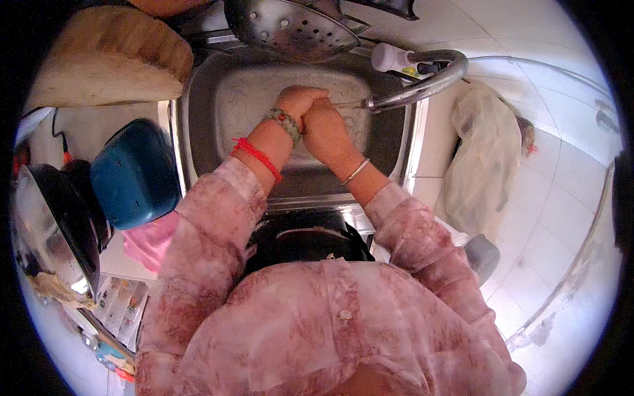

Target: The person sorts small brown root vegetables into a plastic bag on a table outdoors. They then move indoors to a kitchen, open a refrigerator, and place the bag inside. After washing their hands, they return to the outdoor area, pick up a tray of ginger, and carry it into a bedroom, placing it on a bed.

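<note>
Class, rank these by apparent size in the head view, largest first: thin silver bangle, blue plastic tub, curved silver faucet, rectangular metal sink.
1. Rectangular metal sink
2. Blue plastic tub
3. Curved silver faucet
4. Thin silver bangle

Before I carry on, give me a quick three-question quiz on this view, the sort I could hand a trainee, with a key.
1. True or false: the left hand and the right hand touch each other over the sink.
2. Which of these lies to the left of the sink?
A) the pale translucent bag
B) the blue container
C) the curved metal faucet
3. Which wrist wears the silver bangle?

Key: 1. True. 2. B. 3. The right wrist.
</note>
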`<state>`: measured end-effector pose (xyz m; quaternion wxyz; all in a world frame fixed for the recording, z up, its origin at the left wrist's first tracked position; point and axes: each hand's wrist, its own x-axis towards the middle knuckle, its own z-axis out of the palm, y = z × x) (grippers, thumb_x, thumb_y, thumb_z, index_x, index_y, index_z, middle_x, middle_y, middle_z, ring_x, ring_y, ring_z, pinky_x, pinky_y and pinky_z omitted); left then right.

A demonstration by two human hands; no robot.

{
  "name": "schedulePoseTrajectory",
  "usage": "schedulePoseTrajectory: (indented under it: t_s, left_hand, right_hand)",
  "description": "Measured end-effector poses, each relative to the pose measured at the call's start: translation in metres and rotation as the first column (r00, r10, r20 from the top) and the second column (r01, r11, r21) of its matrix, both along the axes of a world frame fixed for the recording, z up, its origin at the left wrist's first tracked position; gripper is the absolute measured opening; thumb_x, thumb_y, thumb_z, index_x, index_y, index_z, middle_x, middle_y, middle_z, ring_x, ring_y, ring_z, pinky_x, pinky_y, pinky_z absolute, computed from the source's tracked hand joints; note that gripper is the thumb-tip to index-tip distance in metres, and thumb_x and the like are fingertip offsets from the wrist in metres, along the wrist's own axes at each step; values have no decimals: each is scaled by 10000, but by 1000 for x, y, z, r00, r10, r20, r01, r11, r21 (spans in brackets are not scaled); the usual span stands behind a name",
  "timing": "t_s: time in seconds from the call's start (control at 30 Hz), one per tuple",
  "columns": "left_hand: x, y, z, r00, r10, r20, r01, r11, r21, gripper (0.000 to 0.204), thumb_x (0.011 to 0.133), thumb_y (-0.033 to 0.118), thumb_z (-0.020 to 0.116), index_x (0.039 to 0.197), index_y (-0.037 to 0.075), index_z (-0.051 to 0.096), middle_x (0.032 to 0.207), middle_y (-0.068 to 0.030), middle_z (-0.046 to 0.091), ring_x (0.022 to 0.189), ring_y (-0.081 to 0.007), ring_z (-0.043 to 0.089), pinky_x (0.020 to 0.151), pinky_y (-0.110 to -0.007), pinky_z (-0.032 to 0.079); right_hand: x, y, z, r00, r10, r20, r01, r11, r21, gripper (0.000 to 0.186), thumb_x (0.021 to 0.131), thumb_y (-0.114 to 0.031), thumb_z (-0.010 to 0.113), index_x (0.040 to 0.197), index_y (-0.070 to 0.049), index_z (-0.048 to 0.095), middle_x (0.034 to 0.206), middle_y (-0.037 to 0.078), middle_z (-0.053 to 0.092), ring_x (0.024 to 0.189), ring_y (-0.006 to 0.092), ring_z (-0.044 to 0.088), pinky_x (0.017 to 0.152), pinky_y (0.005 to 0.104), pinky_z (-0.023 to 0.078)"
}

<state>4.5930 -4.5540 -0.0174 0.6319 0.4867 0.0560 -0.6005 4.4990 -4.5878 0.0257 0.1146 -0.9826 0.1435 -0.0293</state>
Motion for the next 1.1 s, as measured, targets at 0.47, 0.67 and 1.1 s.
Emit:
schedulePoseTrajectory:
  t_s: [0.47, 0.67, 1.1]
  left_hand:
    - [-20, -6, 35, 805, 101, -585, -458, 733, -503, 577, 865, 478, 381, 1073, -38, 534, 970, -162, 607, 933, -297, 560, 864, -397, 427]
    - [-27, -2, 36, 731, -260, -631, -301, 707, -640, 406, 876, 368, 403, 988, 12, 563, 971, -124, 569, 697, -224, 562, 644, -319, 467]
    - [-32, -21, 38, 564, 298, 770, -324, 938, -125, 211, 854, 225, 438, 742, 53, 488, 706, -93, 549, 633, -197, 525, 589, -312, 435]
  right_hand:
    - [24, -3, 35, 454, -848, -273, -496, -495, 713, 79, 831, -97, 547, 906, -78, 534, 809, 56, 573, 822, 179, 589, 655, 274, 511]
    - [5, -9, 19, 868, -399, 294, 114, 738, 666, 166, 827, -207, 569, 942, -88, 566, 821, 25, 581, 816, 140, 573, 605, 248, 479]
    - [13, -21, 9, 747, -617, -246, -163, -529, 833, 306, 839, -232, 572, 1106, -102, 503, 993, 18, 560, 860, 135, 543, 740, 286, 458]
